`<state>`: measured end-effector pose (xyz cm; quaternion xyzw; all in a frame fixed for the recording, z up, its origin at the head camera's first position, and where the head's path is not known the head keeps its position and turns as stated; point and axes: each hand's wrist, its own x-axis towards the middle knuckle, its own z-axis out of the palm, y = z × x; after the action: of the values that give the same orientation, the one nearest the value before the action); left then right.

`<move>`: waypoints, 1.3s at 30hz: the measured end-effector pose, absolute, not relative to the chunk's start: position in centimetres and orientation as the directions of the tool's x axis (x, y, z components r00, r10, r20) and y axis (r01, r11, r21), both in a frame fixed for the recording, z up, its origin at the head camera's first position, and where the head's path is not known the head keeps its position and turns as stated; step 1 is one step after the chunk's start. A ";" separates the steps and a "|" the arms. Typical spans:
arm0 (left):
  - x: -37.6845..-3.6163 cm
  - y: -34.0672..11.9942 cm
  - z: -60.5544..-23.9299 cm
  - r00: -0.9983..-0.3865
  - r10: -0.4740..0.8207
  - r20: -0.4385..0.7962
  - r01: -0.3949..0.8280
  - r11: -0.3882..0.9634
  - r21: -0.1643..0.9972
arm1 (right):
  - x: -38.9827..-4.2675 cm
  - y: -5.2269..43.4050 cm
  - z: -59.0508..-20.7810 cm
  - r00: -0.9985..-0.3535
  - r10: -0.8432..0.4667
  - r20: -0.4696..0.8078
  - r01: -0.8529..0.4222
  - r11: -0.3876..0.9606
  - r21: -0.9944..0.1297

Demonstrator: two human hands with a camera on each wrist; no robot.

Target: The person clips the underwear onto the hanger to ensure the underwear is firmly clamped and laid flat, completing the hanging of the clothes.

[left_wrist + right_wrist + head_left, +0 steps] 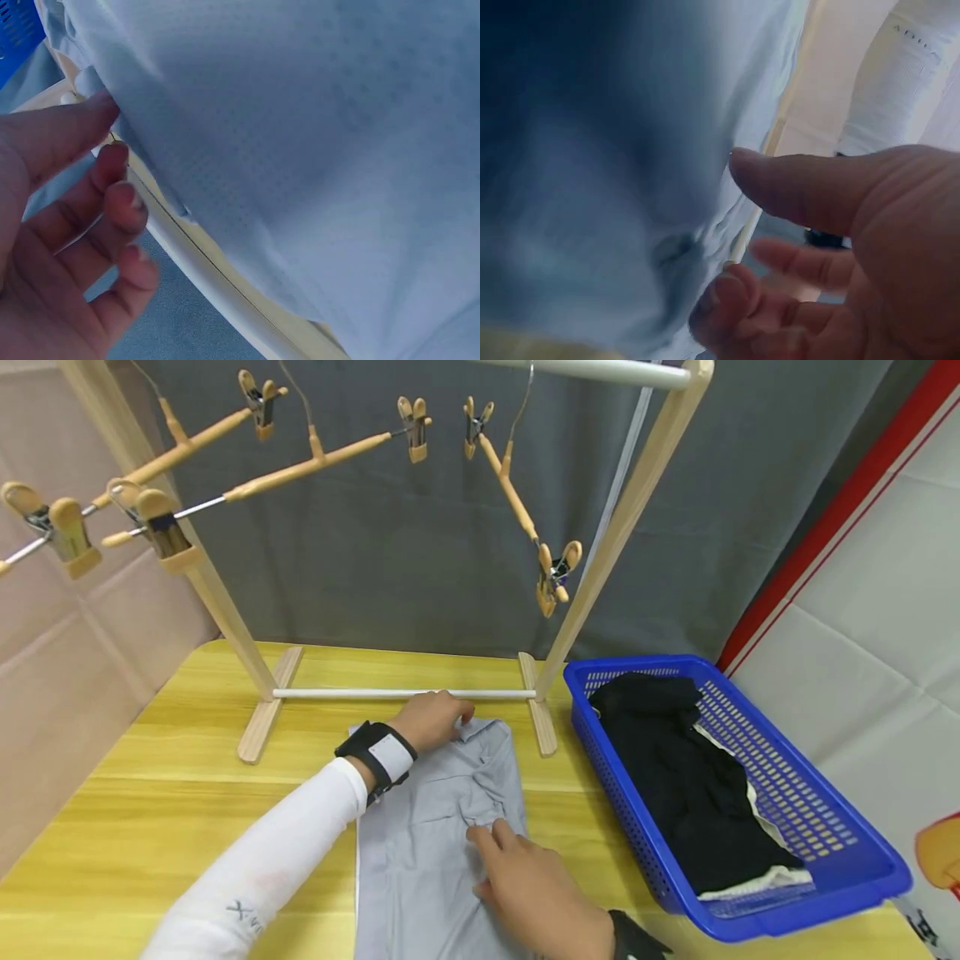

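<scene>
A light grey garment (420,860) lies lengthwise on the wooden table, smooth at its left side and wrinkled toward its upper right. My left hand (433,720) is over its far end. In the left wrist view, the left thumb (97,109) lies right at the fabric's edge, and the loosely bent fingers stand apart from it with a gap between. Above the garment's right side hovers my right hand (536,889), relaxed. The right wrist view has its thumb (761,176) at the cloth's surface and its fingers loosely bent, nothing between them.
A wooden drying rack (615,531) with a white lower bar (345,693) stands just beyond the garment. Three clip hangers (307,467) hang from above. To the right is a blue plastic basket (817,802) with black clothing (667,785) and something white under it.
</scene>
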<state>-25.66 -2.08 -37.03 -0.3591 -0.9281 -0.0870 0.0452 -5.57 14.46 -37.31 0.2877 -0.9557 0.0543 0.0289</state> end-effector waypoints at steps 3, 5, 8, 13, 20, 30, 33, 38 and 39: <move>-26.0 -1.6 -37.0 -0.731 0.658 0.183 0.680 0.724 0.113 | -6.0 15.0 -37.7 -0.867 -0.492 0.074 -0.496 0.866 -0.057; -26.3 -1.3 -37.0 -0.743 0.638 0.200 0.665 0.738 0.115 | -6.2 15.3 -37.7 -0.867 -0.494 0.066 -0.498 0.865 -0.062; -26.8 -0.9 -37.0 -0.778 0.587 0.225 0.621 0.772 0.134 | -6.4 15.9 -37.3 -0.867 -0.495 0.056 -0.498 0.863 -0.091; -27.2 -0.4 -36.9 -0.816 0.528 0.236 0.574 0.787 0.227 | -6.1 17.1 -35.4 -0.913 -0.406 0.036 -0.408 0.904 -0.132; -26.1 0.4 -36.0 -0.742 0.656 0.139 0.663 0.685 0.302 | -5.6 19.0 -33.4 -0.949 -0.222 -0.225 -0.203 0.974 -0.104; -21.5 2.6 -34.6 -0.469 0.880 -0.071 0.830 0.467 0.303 | -5.7 19.4 -33.9 -0.886 -0.402 -0.231 -0.401 0.915 -0.052; -21.1 3.2 -34.4 -0.457 0.885 -0.089 0.819 0.457 0.345 | -5.7 18.9 -34.0 -0.826 -0.535 -0.176 -0.527 0.845 -0.092; -21.5 3.5 -34.4 -0.511 0.859 -0.024 0.781 0.476 0.403 | -6.1 18.3 -34.4 -0.752 -0.659 -0.001 -0.656 0.749 -0.099; -21.6 3.4 -34.4 -0.526 0.851 0.003 0.777 0.479 0.407 | -6.2 18.3 -34.4 -0.743 -0.669 0.019 -0.667 0.739 -0.099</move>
<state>-21.64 3.39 -34.39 -0.4765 -0.8542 -0.1824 -0.1002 -6.18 18.27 -34.45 0.3582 -0.9323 0.0495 -0.0089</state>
